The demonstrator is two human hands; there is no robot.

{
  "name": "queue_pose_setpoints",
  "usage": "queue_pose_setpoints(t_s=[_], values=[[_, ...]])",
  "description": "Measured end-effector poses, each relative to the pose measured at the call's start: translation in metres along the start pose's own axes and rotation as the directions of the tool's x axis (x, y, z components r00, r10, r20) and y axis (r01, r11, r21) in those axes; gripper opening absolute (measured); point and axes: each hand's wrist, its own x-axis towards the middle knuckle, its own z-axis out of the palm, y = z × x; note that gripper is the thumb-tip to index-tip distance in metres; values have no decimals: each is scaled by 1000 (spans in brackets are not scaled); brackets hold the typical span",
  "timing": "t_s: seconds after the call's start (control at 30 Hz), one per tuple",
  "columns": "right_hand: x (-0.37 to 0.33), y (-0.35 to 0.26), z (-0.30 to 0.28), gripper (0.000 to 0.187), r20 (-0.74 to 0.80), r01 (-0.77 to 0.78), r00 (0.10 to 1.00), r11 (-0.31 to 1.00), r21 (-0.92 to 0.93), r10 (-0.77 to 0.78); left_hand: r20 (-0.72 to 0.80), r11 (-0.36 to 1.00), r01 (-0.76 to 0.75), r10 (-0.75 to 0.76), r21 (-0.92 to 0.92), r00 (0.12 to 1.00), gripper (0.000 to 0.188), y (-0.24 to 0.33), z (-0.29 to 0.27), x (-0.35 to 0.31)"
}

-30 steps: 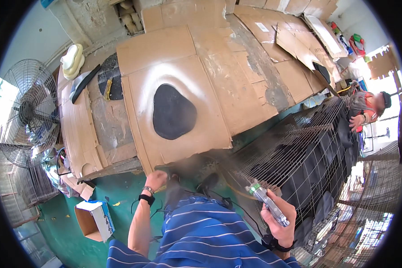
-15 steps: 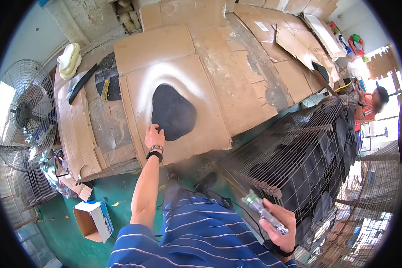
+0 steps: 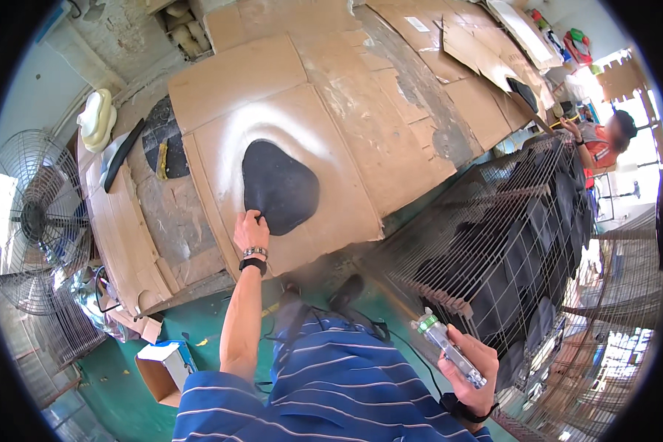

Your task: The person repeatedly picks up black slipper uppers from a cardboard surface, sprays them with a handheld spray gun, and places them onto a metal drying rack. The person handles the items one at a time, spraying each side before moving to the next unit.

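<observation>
Right there on the cardboard sheet [image 3: 339, 232] lies the black pad [image 3: 283, 184], its near-left edge pinched between curled fingers of the left hand [image 3: 251, 231]. Off the sheet's near-right corner, the right hand [image 3: 475, 370] wraps a metal tool [image 3: 447, 346].

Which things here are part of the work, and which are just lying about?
Part of the work:
- black pad, left hand at its edge
- silver-and-green tool, in the right hand
- cardboard sheet, under the pad

Apparently just lying about:
- open carton
- yellow strip
- cream-coloured stack
</observation>
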Motion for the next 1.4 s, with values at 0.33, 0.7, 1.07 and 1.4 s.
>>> queue_pose_setpoints(t_s=[0.33, 0.7, 1.07, 1.4], values=[[21, -3, 30, 63, 172, -39, 985, 999, 36, 32, -30, 923, 24, -39, -384, 999, 15, 33, -20, 11], [213, 122, 283, 86, 590, 126, 803, 992, -27, -86, 673, -287, 629, -85, -723, 735, 36, 32, -5, 55], [283, 170, 304, 115, 727, -551, 623, 822, 144, 290, 634, -266, 670, 216, -693, 742, 9, 124, -71, 144], [273, 151, 300, 101, 642, -514, 674, 856, 52, 365, 400, -227, 503, 379, -834, 835, 16, 207, -183, 188]])
